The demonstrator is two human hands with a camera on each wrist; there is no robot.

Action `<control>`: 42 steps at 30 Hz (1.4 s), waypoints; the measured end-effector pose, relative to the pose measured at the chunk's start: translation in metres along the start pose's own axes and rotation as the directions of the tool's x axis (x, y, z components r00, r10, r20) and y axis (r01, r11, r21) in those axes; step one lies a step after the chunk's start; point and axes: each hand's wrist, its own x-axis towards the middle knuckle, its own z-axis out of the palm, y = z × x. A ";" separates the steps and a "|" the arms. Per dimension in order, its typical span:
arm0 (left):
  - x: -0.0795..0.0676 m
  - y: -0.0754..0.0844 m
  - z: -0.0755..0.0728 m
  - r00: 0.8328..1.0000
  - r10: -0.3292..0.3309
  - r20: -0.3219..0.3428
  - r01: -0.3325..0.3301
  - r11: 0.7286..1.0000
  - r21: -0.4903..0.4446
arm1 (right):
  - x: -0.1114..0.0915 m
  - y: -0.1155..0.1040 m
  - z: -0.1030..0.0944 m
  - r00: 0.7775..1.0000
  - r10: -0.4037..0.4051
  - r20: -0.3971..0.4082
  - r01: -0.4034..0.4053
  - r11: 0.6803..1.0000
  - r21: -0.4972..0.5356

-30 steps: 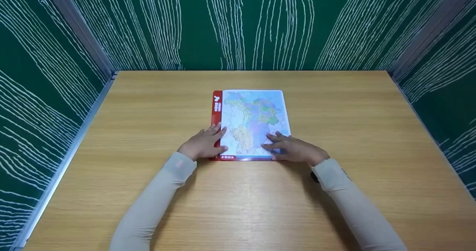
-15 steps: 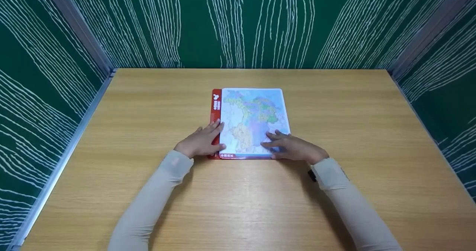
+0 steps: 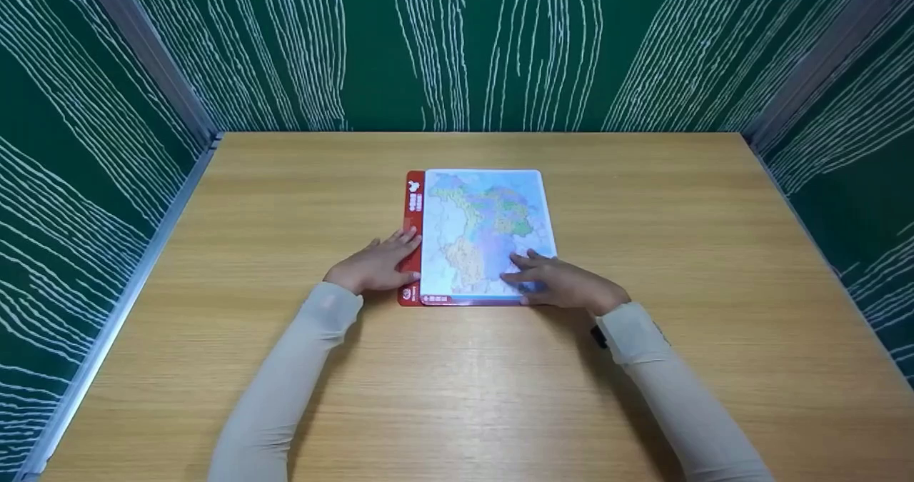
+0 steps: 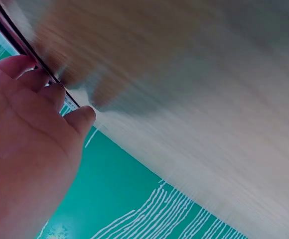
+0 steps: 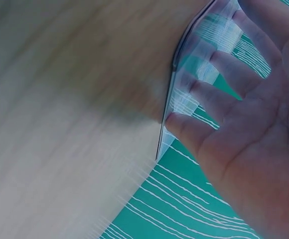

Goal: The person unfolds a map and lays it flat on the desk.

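A printed map (image 3: 464, 214) with a glossy face lies flat near the middle of the table. A red strip (image 3: 413, 211) with white lettering shows along its left side; whether this belongs to a second sheet underneath is hard to tell. My left hand (image 3: 375, 263) rests its fingertips on that red strip, thumb near the map's lower left corner. On the lower right part of the map, my right hand (image 3: 568, 284) lies with fingers spread. The right wrist view shows the map's thin edge (image 5: 165, 107) beside the fingertips, and its glossy face mirrors them.
The wooden table (image 3: 457, 396) surrounds the map on all sides. Green panels (image 3: 378, 53) with white wavy lines stand behind it and at both sides, joined by grey corner posts (image 3: 146, 46). A small black object (image 3: 598, 336) sits under the right wrist.
My left hand has slid left, off the map's white margin and onto the red strip, uncovering more of the strip's lower end. The right hand stays in place on the map.
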 end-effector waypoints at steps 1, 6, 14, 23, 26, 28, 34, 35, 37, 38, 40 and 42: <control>0.000 0.000 0.000 1.000 0.002 0.002 -0.002 1.000 -0.002 | 0.000 0.000 0.000 1.000 0.003 0.001 -0.003 1.000 0.001; -0.001 -0.002 -0.001 1.000 0.007 0.005 -0.007 1.000 -0.019 | -0.001 -0.001 0.000 1.000 0.011 -0.006 -0.011 1.000 -0.010; 0.002 -0.001 0.000 1.000 0.001 0.008 -0.001 1.000 -0.026 | -0.002 -0.002 0.000 0.999 0.038 -0.001 -0.038 0.999 -0.022; 0.004 -0.002 0.002 1.000 0.029 0.000 -0.029 1.000 -0.008 | -0.002 -0.004 0.000 1.000 0.014 -0.013 -0.014 0.999 -0.029; 0.005 -0.002 0.003 1.000 0.019 -0.001 -0.019 1.000 -0.007 | -0.002 -0.005 0.001 0.999 0.031 -0.014 -0.031 0.999 -0.020; 0.005 -0.003 0.003 1.000 0.019 -0.002 -0.019 1.000 -0.005 | -0.002 -0.005 0.001 0.999 0.038 -0.015 -0.038 0.999 -0.017; 0.004 -0.003 0.003 1.000 0.010 0.006 -0.010 1.000 -0.014 | -0.002 -0.005 0.003 0.999 0.040 -0.015 -0.040 0.998 -0.043; 0.004 -0.002 0.003 1.000 0.009 0.007 -0.009 1.000 -0.016 | -0.002 -0.005 0.003 0.999 0.038 -0.016 -0.038 0.998 -0.046; 0.004 -0.002 0.002 1.000 0.011 0.007 -0.011 1.000 -0.016 | -0.002 -0.006 0.003 0.999 0.035 -0.018 -0.036 0.998 -0.049; 0.004 -0.002 0.002 1.000 0.013 0.006 -0.013 1.000 -0.017 | -0.002 -0.007 0.003 0.999 0.033 -0.019 -0.034 0.998 -0.048; 0.003 -0.002 0.002 1.000 0.014 0.006 -0.014 1.000 -0.016 | -0.002 -0.008 0.002 0.999 0.025 -0.020 -0.026 0.998 -0.050; 0.003 -0.002 0.002 1.000 0.012 0.008 -0.012 1.000 -0.017 | -0.001 -0.008 0.002 1.000 0.016 -0.020 -0.017 0.999 -0.051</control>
